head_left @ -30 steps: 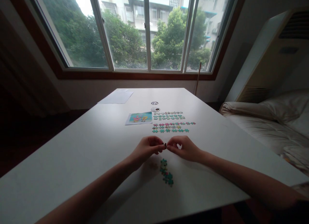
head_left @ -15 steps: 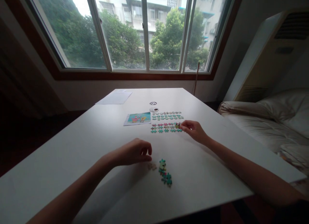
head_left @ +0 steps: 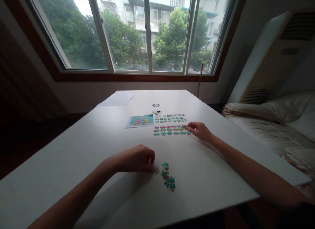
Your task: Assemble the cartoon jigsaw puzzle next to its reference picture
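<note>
My right hand (head_left: 201, 131) is pinched at the right end of the lower rows of jigsaw puzzle pieces (head_left: 169, 133), its fingertips on a small dark and yellow puzzle piece (head_left: 184, 127). Closer to me, my left hand (head_left: 140, 158) has its fingers curled down beside a few pale pieces (head_left: 156, 170), which seem to lie face down. What its fingertips hold, if anything, is hidden. A loose heap of green puzzle pieces (head_left: 169, 182) lies just right of those. Left of the rows is a colourful cartoon picture sheet (head_left: 140, 121).
More puzzle pieces (head_left: 171, 119) form upper rows. Two small round items (head_left: 157, 112) lie behind them. White paper (head_left: 116, 99) rests at the far left of the white table (head_left: 73, 163). A pale sofa (head_left: 265, 130) stands to the right, a window beyond.
My right hand has shifted slightly right along the rows, uncovering a green piece at the bottom row's end. My left hand's fingers have lowered and curled toward the pale pieces.
</note>
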### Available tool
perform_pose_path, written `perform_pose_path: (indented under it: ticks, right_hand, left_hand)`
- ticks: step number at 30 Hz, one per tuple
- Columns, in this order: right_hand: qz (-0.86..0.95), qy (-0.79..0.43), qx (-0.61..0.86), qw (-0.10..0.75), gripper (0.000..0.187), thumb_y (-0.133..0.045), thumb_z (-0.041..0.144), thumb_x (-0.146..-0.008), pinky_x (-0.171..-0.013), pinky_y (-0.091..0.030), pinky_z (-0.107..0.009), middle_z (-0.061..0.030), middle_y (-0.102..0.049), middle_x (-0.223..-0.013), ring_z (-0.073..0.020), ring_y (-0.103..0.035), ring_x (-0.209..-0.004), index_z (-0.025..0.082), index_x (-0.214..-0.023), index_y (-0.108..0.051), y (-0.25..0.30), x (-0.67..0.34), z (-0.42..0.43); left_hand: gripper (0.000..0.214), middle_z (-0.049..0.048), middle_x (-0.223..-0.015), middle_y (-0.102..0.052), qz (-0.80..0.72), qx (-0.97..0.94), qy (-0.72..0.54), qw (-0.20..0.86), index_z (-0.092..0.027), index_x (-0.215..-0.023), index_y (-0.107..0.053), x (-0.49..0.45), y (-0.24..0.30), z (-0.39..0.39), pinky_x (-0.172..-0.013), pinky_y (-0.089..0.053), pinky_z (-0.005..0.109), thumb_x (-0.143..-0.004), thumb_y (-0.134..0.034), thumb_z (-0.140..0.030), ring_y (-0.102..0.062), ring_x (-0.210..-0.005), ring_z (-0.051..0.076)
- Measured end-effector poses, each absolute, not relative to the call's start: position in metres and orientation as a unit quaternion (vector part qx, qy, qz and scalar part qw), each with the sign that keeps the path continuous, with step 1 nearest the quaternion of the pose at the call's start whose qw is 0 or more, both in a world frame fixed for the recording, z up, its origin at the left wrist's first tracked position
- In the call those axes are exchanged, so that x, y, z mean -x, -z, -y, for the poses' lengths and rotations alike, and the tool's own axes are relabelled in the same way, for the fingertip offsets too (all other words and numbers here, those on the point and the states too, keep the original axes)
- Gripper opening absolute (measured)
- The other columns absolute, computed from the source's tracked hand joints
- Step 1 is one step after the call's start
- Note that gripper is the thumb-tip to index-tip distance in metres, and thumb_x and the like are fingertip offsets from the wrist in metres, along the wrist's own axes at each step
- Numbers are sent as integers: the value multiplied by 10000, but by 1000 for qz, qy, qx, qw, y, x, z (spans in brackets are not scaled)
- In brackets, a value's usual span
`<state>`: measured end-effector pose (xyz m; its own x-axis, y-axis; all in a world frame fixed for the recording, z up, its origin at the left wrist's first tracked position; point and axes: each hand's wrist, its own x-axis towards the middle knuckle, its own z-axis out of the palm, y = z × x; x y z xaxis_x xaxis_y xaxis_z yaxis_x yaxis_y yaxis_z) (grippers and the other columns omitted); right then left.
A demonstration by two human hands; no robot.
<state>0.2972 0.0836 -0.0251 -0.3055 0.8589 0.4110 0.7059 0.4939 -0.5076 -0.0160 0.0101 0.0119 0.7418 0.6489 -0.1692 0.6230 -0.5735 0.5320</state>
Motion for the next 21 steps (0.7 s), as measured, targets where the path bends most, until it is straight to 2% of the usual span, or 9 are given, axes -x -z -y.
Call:
perform_pose_path:
  ticks: [10,21]
  right_hand:
    - [811,-74,533,228,273,-483,352,-805,-556,-356,-232,-21,-629,-644,-123,-520,-574,155,-773,-670,37,-312,-100]
    - [788,-29,567,235,241,-495,331,-803,-585,-357,-247,-47,-659,-750,-139,-541,-624,174,-831,-675,37,-319,-102]
  left_hand:
    - [136,-27,-678,-593,-363,-883,-7,297,-190,-771,-622,17,-12,-9,-511,-346,196,-701,-669,-296,-515,-584,109]
    - [146,-34,-687,-588,-369,-882,9,293,-194,-782,-618,18,-12,-9,-517,-355,196,-686,-684,-282,-520,-595,110]
